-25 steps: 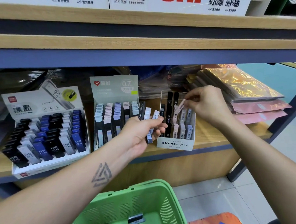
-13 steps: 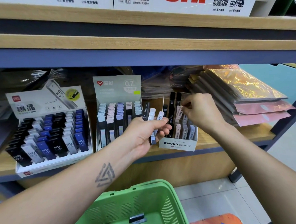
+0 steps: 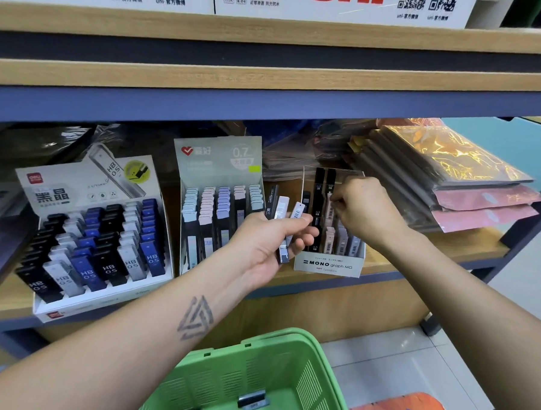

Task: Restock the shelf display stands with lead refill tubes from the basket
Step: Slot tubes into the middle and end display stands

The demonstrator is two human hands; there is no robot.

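My left hand (image 3: 268, 247) grips a fan of three lead refill tubes (image 3: 282, 208), one black and two pale, in front of the shelf. My right hand (image 3: 361, 209) reaches into the white MONO display stand (image 3: 328, 264) and pinches a pink lead tube (image 3: 329, 204) set among the tubes there. The green basket (image 3: 289, 356) sits below my arms; a few tubes lie on its floor.
Left of the MONO stand stands a grey 0.7 display stand (image 3: 218, 158) with rows of tubes, and further left a white HB 0.5 stand (image 3: 98, 296). Wrapped glossy packs (image 3: 446, 170) are stacked at the right. The upper shelf board (image 3: 269, 82) overhangs closely.
My right hand has lowered with the pink tube, from above the MONO stand down into it. My left hand has kept its tubes and barely moved.
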